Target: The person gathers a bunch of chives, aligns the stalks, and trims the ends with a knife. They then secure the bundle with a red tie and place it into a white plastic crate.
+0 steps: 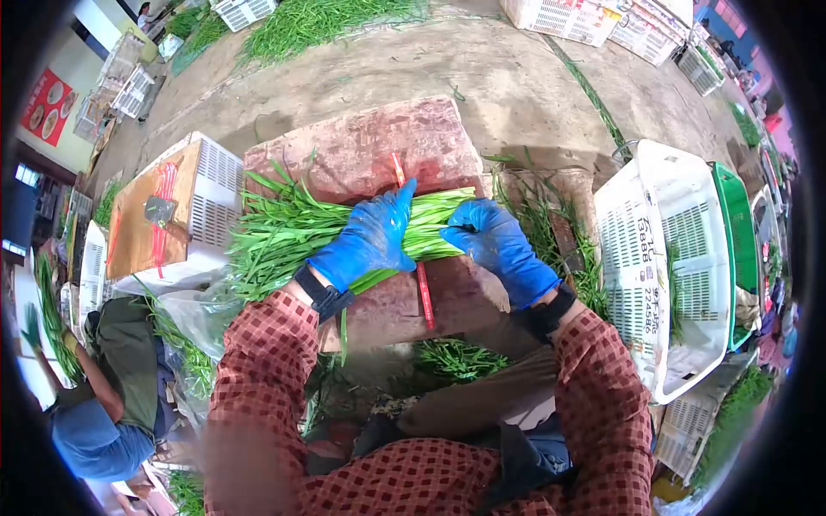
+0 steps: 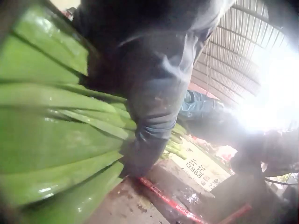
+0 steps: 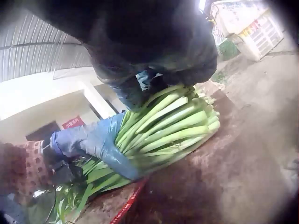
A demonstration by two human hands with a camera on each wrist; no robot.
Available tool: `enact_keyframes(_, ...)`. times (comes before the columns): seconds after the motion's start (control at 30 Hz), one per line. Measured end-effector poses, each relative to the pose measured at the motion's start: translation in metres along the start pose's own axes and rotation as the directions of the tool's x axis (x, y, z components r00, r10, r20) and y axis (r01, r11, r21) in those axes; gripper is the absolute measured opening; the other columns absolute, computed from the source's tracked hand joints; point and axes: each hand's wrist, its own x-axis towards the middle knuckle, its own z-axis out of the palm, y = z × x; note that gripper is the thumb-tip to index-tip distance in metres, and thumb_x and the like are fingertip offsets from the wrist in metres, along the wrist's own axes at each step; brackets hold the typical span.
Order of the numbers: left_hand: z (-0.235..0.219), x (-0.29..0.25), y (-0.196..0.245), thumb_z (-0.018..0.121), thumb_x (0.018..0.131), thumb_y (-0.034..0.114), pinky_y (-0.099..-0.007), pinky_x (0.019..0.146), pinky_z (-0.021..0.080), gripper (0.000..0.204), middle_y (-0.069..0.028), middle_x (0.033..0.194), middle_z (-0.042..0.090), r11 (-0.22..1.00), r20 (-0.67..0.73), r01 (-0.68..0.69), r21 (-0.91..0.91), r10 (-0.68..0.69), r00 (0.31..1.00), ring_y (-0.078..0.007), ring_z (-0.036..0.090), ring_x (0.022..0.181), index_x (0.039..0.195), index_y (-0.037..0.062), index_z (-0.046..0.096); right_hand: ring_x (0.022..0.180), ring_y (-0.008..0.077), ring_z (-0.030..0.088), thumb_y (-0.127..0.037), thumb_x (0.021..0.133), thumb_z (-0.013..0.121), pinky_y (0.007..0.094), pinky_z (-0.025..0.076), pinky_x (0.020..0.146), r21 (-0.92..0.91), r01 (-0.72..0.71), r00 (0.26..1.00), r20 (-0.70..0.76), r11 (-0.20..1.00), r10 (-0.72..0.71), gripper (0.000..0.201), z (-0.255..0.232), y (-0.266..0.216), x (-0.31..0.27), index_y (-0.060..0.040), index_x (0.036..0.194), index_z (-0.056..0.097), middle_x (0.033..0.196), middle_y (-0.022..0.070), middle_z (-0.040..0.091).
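A thick bundle of long green leafy stalks (image 1: 292, 228) lies across a reddish board (image 1: 379, 142), leaves to the left and pale cut ends to the right. My blue-gloved left hand (image 1: 370, 234) grips the bundle around its middle; in the right wrist view that left hand (image 3: 105, 142) wraps over the stalks. At the pale ends, my gloved right hand (image 1: 499, 245) has its fingers curled onto the stalks (image 3: 173, 126). A red printed strip (image 1: 425, 297) runs beneath the bundle, its far end (image 1: 397, 168) showing beyond it.
A white crate with a wooden lid (image 1: 142, 206) stands left of the board. White crates (image 1: 632, 258) and a green one (image 1: 731, 249) stand to the right. Loose greens (image 1: 559, 224) lie beside the board. Another person (image 1: 95, 430) is at the lower left.
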Motion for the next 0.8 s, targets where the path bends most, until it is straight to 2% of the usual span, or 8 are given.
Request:
enact_keyframes(0.13,-0.001,-0.001,-0.002,0.087,0.047,0.034,-0.0453,0.088,0.046,0.122,-0.0248,0.117,0.052,0.996,-0.019,-0.044,-0.084,0.043,0.999,-0.0388,0.055,0.103,0.142,-0.0004,0.017,0.063,0.0285,0.056,-0.016,0.073,0.071,0.0368,0.046,0.061,-0.208,-0.003,1.000,-0.022,0.978,-0.002,0.016,-0.003,-0.004,-0.003,-0.0059,0.070,0.058,0.068,0.0122,0.055)
enact_keyframes(0.3,-0.003,-0.001,0.000,0.088,0.046,0.032,-0.0446,0.089,0.045,0.125,-0.0248,0.119,0.051,0.994,0.020,-0.025,-0.106,0.027,0.999,-0.0388,0.055,0.105,0.142,0.0005,0.015,0.068,0.0329,0.058,-0.016,0.073,0.068,0.0396,0.047,0.063,-0.223,-0.087,0.990,-0.130,0.971,0.059,0.011,-0.021,0.002,-0.012,-0.0073,0.072,0.061,0.072,0.0137,0.058)
enact_keyframes(0.47,0.005,0.000,0.005,0.081,0.055,0.040,-0.0455,0.081,0.046,0.099,-0.0219,0.108,0.054,0.996,-0.023,-0.015,0.093,0.017,1.000,-0.0377,0.056,0.096,0.132,-0.0013,0.034,0.068,0.0297,0.060,-0.023,0.074,0.069,0.0382,0.048,0.064,-0.337,-0.093,0.988,-0.146,0.937,0.045,0.016,-0.027,-0.008,-0.006,-0.0079,0.076,0.064,0.073,0.0126,0.060)
enact_keyframes(0.53,0.004,-0.001,0.003,0.079,0.057,0.041,-0.0454,0.080,0.046,0.093,-0.0209,0.106,0.054,0.994,-0.038,-0.026,0.110,0.030,0.999,-0.0370,0.056,0.094,0.129,-0.0011,0.038,0.068,0.0234,0.062,-0.026,0.076,0.070,0.0350,0.049,0.063,-0.199,-0.316,0.948,-0.097,0.928,0.302,0.020,-0.041,-0.019,0.000,-0.0080,0.078,0.064,0.072,0.0096,0.061)
enact_keyframes(0.6,0.007,-0.001,0.004,0.077,0.059,0.041,-0.0452,0.079,0.046,0.086,-0.0200,0.104,0.054,0.993,-0.050,-0.039,0.113,0.045,0.998,-0.0362,0.056,0.093,0.125,-0.0008,0.041,0.066,0.0185,0.061,-0.027,0.078,0.070,0.0320,0.049,0.063,-0.054,-0.297,0.948,-0.132,0.953,0.288,0.020,-0.046,-0.001,0.004,-0.0081,0.084,0.065,0.073,0.0071,0.062)
enact_keyframes(0.67,0.008,0.000,0.004,0.077,0.058,0.041,-0.0452,0.079,0.045,0.085,-0.0195,0.104,0.054,0.992,-0.078,-0.026,0.120,0.036,0.996,-0.0355,0.055,0.093,0.124,0.0001,0.042,0.064,0.0186,0.060,-0.023,0.078,0.070,0.0318,0.049,0.063,-0.022,-0.072,0.958,-0.281,0.997,0.062,0.019,-0.047,0.002,0.017,-0.0081,0.089,0.067,0.075,0.0076,0.063)
enact_keyframes(0.7,0.009,-0.001,0.005,0.077,0.059,0.042,-0.0452,0.080,0.044,0.083,-0.0188,0.103,0.054,0.991,-0.094,-0.023,0.129,0.035,0.995,-0.0352,0.055,0.093,0.123,0.0007,0.043,0.063,0.0197,0.062,-0.020,0.078,0.069,0.0325,0.050,0.063,-0.133,0.010,0.980,-0.198,0.991,-0.036,0.017,-0.047,0.004,0.025,-0.0069,0.089,0.068,0.075,0.0106,0.065)
enact_keyframes(0.8,0.006,0.001,0.007,0.077,0.059,0.042,-0.0452,0.080,0.044,0.083,-0.0184,0.103,0.054,0.989,-0.049,-0.001,0.148,0.008,0.999,-0.0348,0.055,0.093,0.123,0.0011,0.043,0.065,0.0241,0.064,-0.016,0.076,0.068,0.0339,0.050,0.064,-0.039,-0.048,0.998,0.047,0.998,0.050,0.013,-0.029,0.029,0.039,-0.0050,0.082,0.069,0.074,0.0153,0.065)
